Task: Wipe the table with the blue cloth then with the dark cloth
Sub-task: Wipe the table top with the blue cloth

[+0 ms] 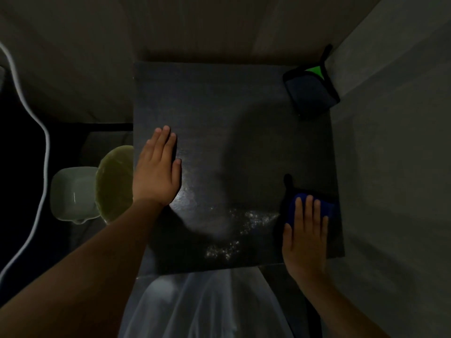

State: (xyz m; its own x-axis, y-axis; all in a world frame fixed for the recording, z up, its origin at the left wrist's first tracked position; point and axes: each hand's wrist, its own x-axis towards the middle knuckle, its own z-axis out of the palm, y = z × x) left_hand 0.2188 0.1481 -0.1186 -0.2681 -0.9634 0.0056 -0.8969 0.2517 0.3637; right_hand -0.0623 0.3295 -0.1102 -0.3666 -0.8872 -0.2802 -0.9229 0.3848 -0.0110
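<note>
A small dark square table (pixel 219 106) fills the middle of the head view. The blue cloth (pixel 328 207) lies at the table's near right edge, and my right hand (pixel 306 237) presses flat on top of it, fingers together. My left hand (pixel 157 167) rests flat on the table's left edge with nothing in it. The dark cloth (pixel 310 93), folded, with a black border and a green tag, sits at the far right corner. Pale specks of spill (pixel 253 219) glisten on the near part of the table, left of the blue cloth.
A white bowl (pixel 73 191) and a yellowish round dish (pixel 114 181) sit on the floor left of the table. A white cable (pixel 45 152) curves along the far left. A grey wall (pixel 395 142) runs close along the table's right side. White fabric (pixel 202 306) covers my lap below.
</note>
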